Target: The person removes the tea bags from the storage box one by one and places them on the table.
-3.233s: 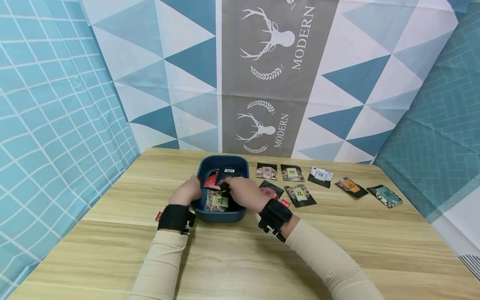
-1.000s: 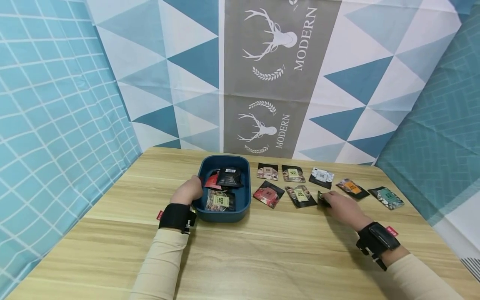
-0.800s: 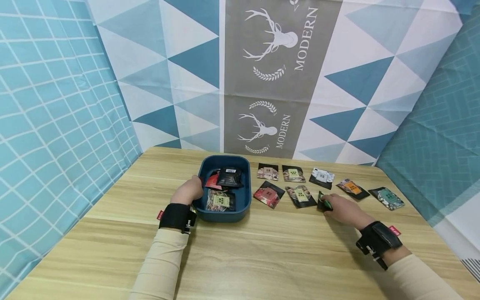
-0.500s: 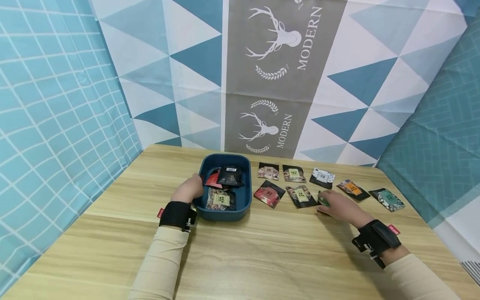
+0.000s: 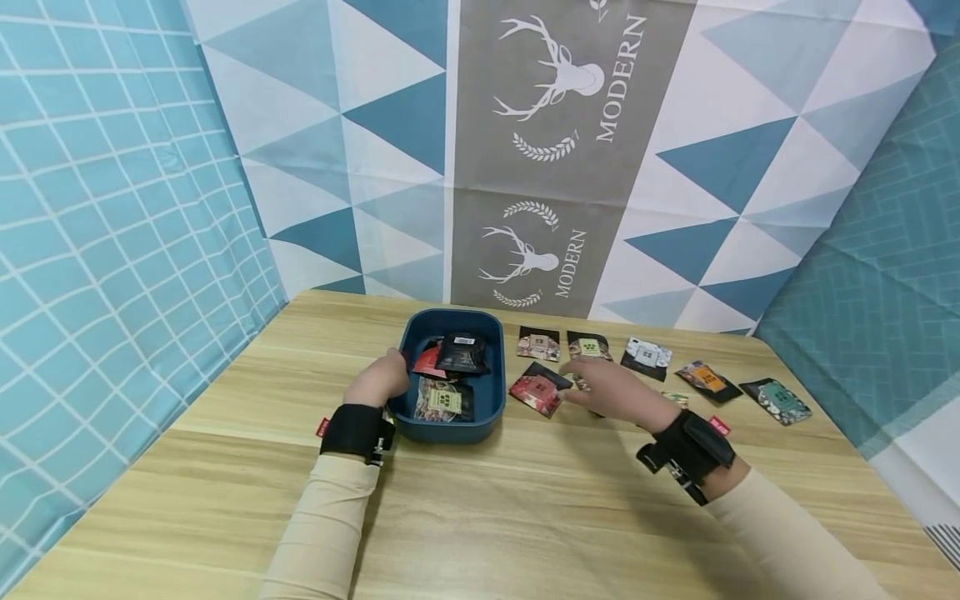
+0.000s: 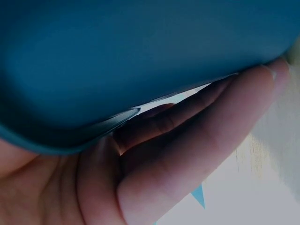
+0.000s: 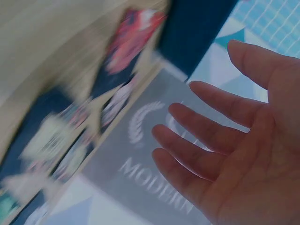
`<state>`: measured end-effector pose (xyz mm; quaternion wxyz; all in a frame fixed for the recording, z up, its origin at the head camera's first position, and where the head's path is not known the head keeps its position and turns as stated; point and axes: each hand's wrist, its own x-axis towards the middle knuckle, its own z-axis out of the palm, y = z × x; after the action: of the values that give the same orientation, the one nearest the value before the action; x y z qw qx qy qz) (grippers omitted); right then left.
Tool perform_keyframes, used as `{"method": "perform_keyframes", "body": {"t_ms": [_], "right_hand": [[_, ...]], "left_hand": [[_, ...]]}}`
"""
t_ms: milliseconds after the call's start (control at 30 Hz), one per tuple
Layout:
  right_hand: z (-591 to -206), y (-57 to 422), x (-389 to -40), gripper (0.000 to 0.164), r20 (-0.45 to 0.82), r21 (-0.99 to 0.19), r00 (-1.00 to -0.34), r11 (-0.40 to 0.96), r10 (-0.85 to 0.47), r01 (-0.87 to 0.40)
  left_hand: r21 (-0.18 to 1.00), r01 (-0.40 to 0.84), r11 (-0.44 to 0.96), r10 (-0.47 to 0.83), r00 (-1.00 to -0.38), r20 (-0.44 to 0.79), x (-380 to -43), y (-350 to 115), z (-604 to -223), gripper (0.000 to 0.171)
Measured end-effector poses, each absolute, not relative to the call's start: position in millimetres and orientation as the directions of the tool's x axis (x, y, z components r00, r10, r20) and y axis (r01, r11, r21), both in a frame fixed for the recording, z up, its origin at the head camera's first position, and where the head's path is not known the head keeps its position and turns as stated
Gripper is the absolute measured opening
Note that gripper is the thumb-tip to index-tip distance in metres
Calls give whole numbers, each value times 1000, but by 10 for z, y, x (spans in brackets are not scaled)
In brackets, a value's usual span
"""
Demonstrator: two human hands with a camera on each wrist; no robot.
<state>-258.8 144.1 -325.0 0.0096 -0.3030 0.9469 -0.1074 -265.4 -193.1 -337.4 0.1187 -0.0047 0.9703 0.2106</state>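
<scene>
My left hand (image 5: 378, 379) holds the left side of a dark blue bin (image 5: 448, 432), its fingers lying against the outer wall in the left wrist view. Inside are a black packet (image 5: 463, 357), a red one partly under it and a packet with a pale green label (image 5: 446, 401). My right hand (image 5: 615, 392) is empty, fingers loosely spread in the right wrist view. In the head view it overlaps a packet on the table, beside the red packet (image 5: 540, 389). A packet with a pale label (image 5: 677, 400) shows in part behind the right hand.
More flat packets lie in loose rows right of the bin: a pinkish one (image 5: 538, 342), a yellow-green-labelled one (image 5: 589, 344), a white-and-black one (image 5: 647, 357), an orange-labelled one (image 5: 707, 381) and a teal-labelled one (image 5: 777, 400). Patterned cloth (image 5: 540, 167) hangs behind the wooden table (image 5: 480, 517).
My right hand took a packet from the bin, set it on the table at the right of the front row, let go and moved back left. My left hand stayed at the bin.
</scene>
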Motion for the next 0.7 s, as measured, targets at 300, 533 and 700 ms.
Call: {"method": "perform_keyframes", "body": {"t_ms": [300,533,700], "right_hand": [[-3140,701,-2603,36,75,-206,-735,710,-674,-673],[-3244,246,-2607,35,68,-212,-668,644,-741,-735],[-3351,51,-2634,39,-10,-250,-631,613,-776,-750]], "left_hand": [[414,-72,908,34,-969,-245,-2645,-1941,-3366,61],[419,-96,903,16,-967,-255,-2645,-1939,-3377,61],[423,-96,901,16,-967,-252,-2633,-1938,-3375,60]]}}
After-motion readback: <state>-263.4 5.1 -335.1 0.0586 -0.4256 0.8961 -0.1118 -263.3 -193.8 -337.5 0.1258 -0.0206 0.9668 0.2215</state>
